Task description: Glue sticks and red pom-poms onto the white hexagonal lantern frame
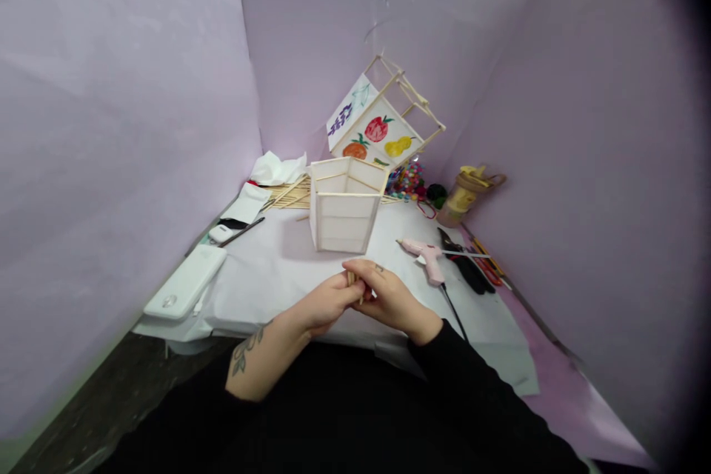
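- Pale purple panels (pixel 389 22) close in the bench (pixel 255 274) on three sides, and a white sheet covers its top
- Left hand (pixel 333 299) and right hand (pixel 392 296) meet above the near part of the bench, the left forearm tattooed, the right sleeve black
- Left fingers are closed on a small wooden piece (pixel 352 278), its pale end showing between the two hands
- Right fingers curl over against the left ones; whether they grip the wood too, I cannot tell
- Just beyond the hands, a white paper lantern (pixel 347 226) stands upright on the bench, wooden strips along its open top
- Behind and above it, a painted lantern (pixel 381 118) hangs tilted, with a strawberry, a yellow pear and purple marks on its white sides
- Right of the white lantern lie a pink glue gun (pixel 425 250) and black-handled cutters (pixel 471 270), with a yellow-and-brown cup (pixel 460 196) farther back
- At the left edge rests a white flat case (pixel 189 278); wooden sticks (pixel 289 195) lie near crumpled white paper (pixel 276 168) at the back
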Available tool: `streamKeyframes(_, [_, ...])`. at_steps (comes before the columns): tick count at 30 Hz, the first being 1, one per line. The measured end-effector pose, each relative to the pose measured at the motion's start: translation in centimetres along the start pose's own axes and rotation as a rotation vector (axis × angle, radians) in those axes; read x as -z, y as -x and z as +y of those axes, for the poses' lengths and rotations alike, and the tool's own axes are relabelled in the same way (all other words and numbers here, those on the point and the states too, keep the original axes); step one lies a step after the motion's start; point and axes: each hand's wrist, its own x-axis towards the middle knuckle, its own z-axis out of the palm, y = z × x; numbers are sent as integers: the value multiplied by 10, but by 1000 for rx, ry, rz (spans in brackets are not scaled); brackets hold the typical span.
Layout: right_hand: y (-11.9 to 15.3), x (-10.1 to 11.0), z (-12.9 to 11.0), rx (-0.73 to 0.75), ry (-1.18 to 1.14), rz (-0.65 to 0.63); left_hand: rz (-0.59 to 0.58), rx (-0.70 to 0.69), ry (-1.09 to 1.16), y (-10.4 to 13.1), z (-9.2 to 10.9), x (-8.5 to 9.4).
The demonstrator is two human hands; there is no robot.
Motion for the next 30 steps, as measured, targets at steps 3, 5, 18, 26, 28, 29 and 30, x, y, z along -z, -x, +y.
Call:
streamKeyframes(3, [-1, 4, 0, 5, 18, 4, 12, 27, -10, -2, 0, -1])
streamKeyframes(5, [-1, 6, 1, -9, 26, -10, 44, 40, -4, -3, -1, 0])
streamKeyframes(18, [-3, 18, 5, -39, 130, -64, 67, 149, 135, -18, -1, 1])
streamKeyframes(26, [-10, 33, 12, -179, 258, -97, 64, 221, 36, -58, 13, -6])
streamKeyframes(28, [-13, 53, 21, -198, 258, -173, 66, 231, 38, -64, 13, -2])
streamKeyframes(29, [-16, 67, 30, -252, 280, -220, 69, 242, 49, -66, 12, 0])
streamKeyframes(30, [-18, 84, 42, -329, 318, -261, 73, 255, 62, -67, 12, 4])
